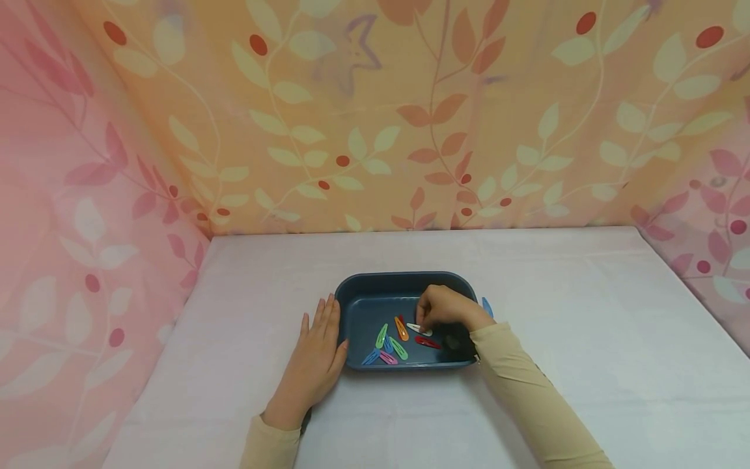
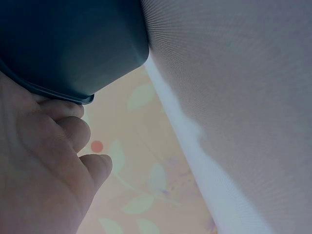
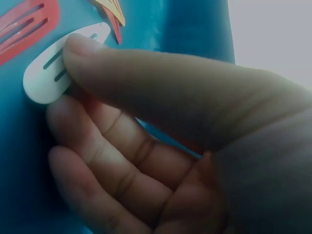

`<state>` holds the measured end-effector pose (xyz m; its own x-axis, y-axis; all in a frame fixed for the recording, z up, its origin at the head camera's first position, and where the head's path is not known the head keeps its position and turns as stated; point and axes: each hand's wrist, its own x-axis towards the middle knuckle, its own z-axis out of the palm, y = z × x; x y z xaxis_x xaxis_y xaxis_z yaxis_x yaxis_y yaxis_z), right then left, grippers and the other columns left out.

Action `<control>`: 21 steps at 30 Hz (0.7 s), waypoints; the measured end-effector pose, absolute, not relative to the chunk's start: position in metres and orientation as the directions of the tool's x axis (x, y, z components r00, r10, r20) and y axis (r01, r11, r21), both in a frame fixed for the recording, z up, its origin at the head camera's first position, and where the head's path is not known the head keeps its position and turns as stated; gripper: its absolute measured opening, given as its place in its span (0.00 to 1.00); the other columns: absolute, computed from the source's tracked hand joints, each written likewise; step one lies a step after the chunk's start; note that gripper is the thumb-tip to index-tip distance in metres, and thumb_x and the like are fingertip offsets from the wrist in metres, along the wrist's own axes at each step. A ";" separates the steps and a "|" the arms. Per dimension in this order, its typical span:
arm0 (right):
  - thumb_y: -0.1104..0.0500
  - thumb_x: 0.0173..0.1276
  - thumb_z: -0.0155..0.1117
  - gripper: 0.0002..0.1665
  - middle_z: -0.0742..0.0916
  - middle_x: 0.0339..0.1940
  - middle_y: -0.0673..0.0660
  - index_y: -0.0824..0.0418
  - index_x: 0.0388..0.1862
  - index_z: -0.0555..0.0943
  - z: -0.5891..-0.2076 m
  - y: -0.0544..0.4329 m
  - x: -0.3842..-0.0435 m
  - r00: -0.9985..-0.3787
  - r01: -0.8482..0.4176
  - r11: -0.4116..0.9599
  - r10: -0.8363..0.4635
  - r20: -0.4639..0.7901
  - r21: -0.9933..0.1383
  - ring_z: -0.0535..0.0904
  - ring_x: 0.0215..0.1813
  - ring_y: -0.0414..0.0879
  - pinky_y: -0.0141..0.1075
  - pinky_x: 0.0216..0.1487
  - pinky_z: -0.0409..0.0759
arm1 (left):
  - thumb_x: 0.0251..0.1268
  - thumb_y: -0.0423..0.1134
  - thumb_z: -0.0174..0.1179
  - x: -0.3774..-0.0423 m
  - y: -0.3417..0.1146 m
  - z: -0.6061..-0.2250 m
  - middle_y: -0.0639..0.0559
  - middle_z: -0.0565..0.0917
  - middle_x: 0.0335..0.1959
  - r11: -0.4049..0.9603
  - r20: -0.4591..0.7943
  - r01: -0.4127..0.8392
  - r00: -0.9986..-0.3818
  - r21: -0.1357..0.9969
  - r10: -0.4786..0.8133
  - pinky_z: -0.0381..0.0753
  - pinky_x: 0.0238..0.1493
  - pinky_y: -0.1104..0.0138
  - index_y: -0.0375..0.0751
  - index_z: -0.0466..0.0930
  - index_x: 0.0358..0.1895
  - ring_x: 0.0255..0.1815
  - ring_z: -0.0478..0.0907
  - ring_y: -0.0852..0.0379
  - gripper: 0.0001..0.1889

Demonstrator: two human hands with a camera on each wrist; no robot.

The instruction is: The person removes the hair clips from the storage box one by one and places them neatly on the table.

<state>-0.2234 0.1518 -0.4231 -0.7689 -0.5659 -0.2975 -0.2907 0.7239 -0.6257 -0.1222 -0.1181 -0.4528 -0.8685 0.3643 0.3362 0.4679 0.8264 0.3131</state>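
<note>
A dark blue tray [image 1: 364,311] holds several snap hair clips. My right hand [image 1: 442,306] reaches in over its right side. Between thumb and fingers it pinches a white hair clip [image 3: 41,80], low over the tray floor. Close by lie a red hair clip [image 1: 428,342] and an orange hair clip [image 1: 401,328], which partly covers another red one. Green, blue and pink clips cluster at the front left, among them a green hair clip [image 1: 381,336] and a pink hair clip [image 1: 388,357]. My left hand [image 1: 316,358] rests with extended fingers against the tray's left wall.
A white cloth [image 1: 586,365] covers the table under the tray. Just outside the tray's right rim is a blue pointed object [image 1: 487,307], partly hidden by the right wrist. Floral fabric [image 1: 363,130] hangs behind the table and at both sides.
</note>
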 end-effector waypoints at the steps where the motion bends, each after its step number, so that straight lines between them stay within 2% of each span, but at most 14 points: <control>1: 0.67 0.51 0.73 0.06 0.82 0.16 0.47 0.61 0.19 0.84 -0.423 0.152 -0.224 -0.767 -0.292 0.721 -0.569 -0.296 -0.628 0.73 0.21 0.38 0.31 0.26 0.74 | 0.68 0.40 0.49 -0.122 -0.118 -0.453 0.35 0.51 0.73 0.827 0.336 0.468 -0.869 0.313 0.364 0.49 0.67 0.42 0.23 0.52 0.70 0.74 0.48 0.41 0.33; 21: 0.66 0.52 0.70 0.05 0.82 0.18 0.47 0.60 0.20 0.84 -0.424 0.156 -0.224 -0.739 -0.301 0.665 -0.615 -0.274 -0.683 0.74 0.23 0.38 0.32 0.29 0.76 | 0.68 0.40 0.49 -0.121 -0.118 -0.453 0.35 0.51 0.73 0.829 0.335 0.464 -0.870 0.313 0.361 0.50 0.67 0.42 0.24 0.52 0.70 0.74 0.47 0.41 0.33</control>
